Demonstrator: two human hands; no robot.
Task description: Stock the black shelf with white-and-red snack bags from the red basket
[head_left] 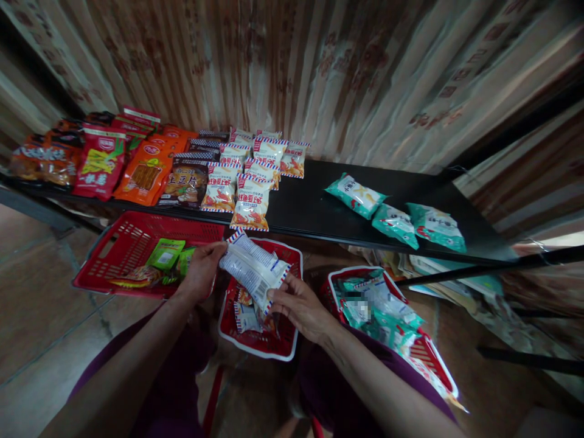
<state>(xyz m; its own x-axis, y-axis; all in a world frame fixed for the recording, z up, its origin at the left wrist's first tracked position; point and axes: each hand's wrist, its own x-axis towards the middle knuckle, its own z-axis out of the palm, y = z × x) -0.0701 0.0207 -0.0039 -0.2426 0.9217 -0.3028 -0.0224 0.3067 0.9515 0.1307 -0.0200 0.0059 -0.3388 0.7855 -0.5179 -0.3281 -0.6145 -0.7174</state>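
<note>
Left fingers (218, 249), right fingers (280, 296) hold striped-edge packet (252, 265) over middle basket (286, 333); teal packets (356, 195) on shelf (305, 204).

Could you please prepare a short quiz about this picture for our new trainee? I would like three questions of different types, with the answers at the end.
1. Choose one. The left hand and the right hand hold together:
A) an orange bag
B) a packet with striped ends
C) a red basket

2. True or false: there are lime-green packets in the left basket.

3. How many teal packets lie on the black shelf?

Key: 1. B. 2. True. 3. Three.
</note>
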